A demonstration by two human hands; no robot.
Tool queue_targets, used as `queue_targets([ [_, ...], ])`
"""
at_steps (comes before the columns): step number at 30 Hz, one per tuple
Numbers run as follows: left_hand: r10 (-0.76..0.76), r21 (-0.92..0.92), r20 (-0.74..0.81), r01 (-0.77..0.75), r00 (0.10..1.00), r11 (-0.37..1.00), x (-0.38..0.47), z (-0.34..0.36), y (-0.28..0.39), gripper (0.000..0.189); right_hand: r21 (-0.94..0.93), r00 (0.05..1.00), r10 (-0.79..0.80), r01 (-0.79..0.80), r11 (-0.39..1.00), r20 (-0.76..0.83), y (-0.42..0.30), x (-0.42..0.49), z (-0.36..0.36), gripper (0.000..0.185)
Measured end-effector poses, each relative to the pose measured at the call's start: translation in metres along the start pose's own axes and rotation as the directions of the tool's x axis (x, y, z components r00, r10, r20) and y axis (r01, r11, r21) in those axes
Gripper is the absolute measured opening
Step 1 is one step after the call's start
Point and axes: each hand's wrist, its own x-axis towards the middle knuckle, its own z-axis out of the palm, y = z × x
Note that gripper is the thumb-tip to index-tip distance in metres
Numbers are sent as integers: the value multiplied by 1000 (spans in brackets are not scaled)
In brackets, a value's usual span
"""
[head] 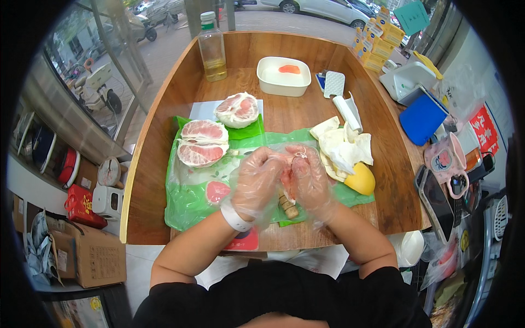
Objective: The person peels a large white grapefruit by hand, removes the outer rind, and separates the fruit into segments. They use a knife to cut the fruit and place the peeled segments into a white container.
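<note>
My left hand (pixel 258 180) and my right hand (pixel 309 176), both in clear plastic gloves, hold a pink pomelo segment (pixel 288 180) between them, over a green plastic bag (pixel 184 209). Left of them lie two peeled pomelo pieces (pixel 203 143) (pixel 236 110) with red flesh. A round pink patch (pixel 217 192) shows on the bag. Right of my hands is a pile of pale rind (pixel 334 141) with a yellow outer piece (pixel 360 179). A ridged wooden handle (pixel 288 206) lies partly under my right hand. A white plastic tub (pixel 284 88) at the back holds one piece of flesh (pixel 289 69).
Wooden walls (pixel 151 164) surround the desktop. A bottle of yellowish liquid (pixel 214 53) stands at the back left. A white roll (pixel 346 113) and a small white ridged object (pixel 334 84) lie at the right. Beyond the right wall are a pink mug (pixel 445 158) and a phone (pixel 435 205).
</note>
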Motion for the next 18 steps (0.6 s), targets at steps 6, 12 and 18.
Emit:
queue_targets([
  [6,199,209,28,-200,980,957,3,1,-1,13,-236,994,-6,32,971,110,-9,10,-8,34],
  [12,344,542,77,-329,936,774,1,1,0,13,-159,992,125,-119,980,34,-9,7,-4,36],
  [18,232,397,122,-262,965,880,-1,-2,-3,16,22,974,226,-226,974,18,-15,3,-5,37],
])
